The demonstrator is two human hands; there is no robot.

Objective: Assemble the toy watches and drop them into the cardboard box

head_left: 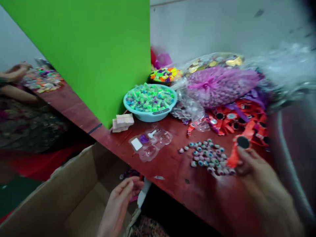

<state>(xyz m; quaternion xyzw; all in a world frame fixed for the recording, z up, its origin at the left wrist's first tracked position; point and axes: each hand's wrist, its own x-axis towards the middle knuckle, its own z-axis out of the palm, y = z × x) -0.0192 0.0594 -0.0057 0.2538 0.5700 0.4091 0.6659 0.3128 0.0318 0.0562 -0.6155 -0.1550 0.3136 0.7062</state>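
Observation:
My right hand (258, 174) is closed around an orange strap-like piece with a round black disc (243, 141), perhaps a toy watch, lifted above the red table. Just left of it lies a loose heap of small eyeball toys (209, 156). More orange pieces with round discs (230, 118) are piled behind that hand. My left hand (125, 194) is over the near edge of an open cardboard box (81, 197), its fingers loosely bent and apart, with nothing visible in them. A clear plastic blister tray (159, 141) lies on the table, holding a purple piece and small white pieces.
Behind the tray stands a light-blue basin (153, 115) of small green-capped items, beside stacked pale blocks (122, 122). A pink mesh bag (222, 87) and clear plastic bags (291, 69) fill the back right. A green panel (98, 56) separates another person's arms (16, 74) at far left.

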